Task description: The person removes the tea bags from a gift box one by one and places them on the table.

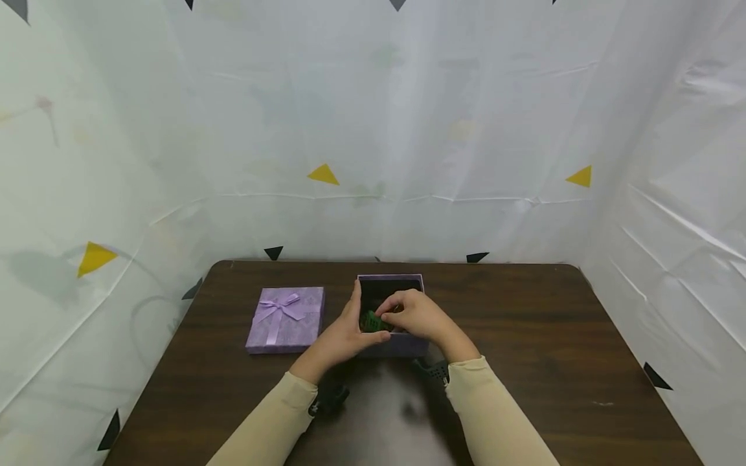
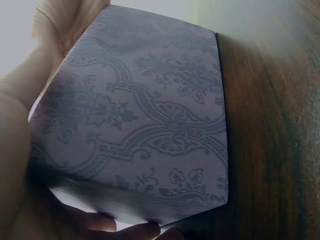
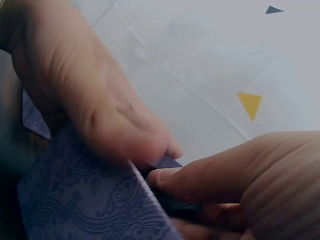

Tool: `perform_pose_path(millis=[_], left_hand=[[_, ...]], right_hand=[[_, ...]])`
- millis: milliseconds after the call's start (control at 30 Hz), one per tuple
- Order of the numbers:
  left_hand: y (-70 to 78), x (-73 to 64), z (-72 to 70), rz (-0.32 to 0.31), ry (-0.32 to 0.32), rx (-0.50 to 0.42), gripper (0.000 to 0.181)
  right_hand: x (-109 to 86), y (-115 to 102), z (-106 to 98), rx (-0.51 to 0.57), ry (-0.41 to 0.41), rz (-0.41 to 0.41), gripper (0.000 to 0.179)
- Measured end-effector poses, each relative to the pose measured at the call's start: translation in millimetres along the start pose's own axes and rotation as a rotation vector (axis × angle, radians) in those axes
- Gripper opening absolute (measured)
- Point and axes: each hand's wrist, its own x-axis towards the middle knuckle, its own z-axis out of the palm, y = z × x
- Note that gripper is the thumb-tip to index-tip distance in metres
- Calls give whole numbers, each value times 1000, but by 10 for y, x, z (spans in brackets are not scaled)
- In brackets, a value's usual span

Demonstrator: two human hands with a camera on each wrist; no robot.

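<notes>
An open purple gift box [image 1: 396,345] with a dark inside stands near the middle of the table. My left hand [image 1: 340,333] grips its near left corner, thumb along the front and fingers along the left side. The left wrist view shows the box's patterned wall [image 2: 140,110] close up. My right hand [image 1: 424,317] reaches over the box, and its thumb and fingers pinch a small green thing [image 1: 371,321] inside. Its kind is hard to tell. In the right wrist view the thumb [image 3: 210,182] and box rim partly hide a dark strip beneath.
A purple lid [image 1: 285,323] with a ribbon bow lies to the left of the box. The brown wooden table [image 1: 542,349] has white sheeting [image 1: 437,129] with yellow and dark triangles around its back and sides.
</notes>
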Motion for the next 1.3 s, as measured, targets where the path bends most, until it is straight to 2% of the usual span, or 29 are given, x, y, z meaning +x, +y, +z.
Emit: perform_pose_path(millis=[167,233,467,667,800,867,967,1100,1300], left_hand=[[-20,14,15,14,8,-67,134],[-21,21,20,12,17,-67,134],[-26,62,36,-4,46,-13,133],[-25,31,48,-29,38,-29,132],[-21,38,51,-28,45,-34,129],[-20,40,43,-24,50,-31,129],[-7,40,36,-26,54,-19,131],[13,24,34,-30,52,-14,134],[25,-1,33,-22,52,-13,132]], right_hand=[[-34,29,26,106,83,15,15],[-43,41,31,150,116,20,15],[-75,120,33,220,190,-95,26],[-131,193,74,416,359,-188,25],[-141,215,102,546,471,-215,14],[-139,206,121,578,515,-223,12],[-155,193,143,583,553,-249,13],[-212,192,150,507,581,-285,15],[-297,211,97,432,666,-282,29]])
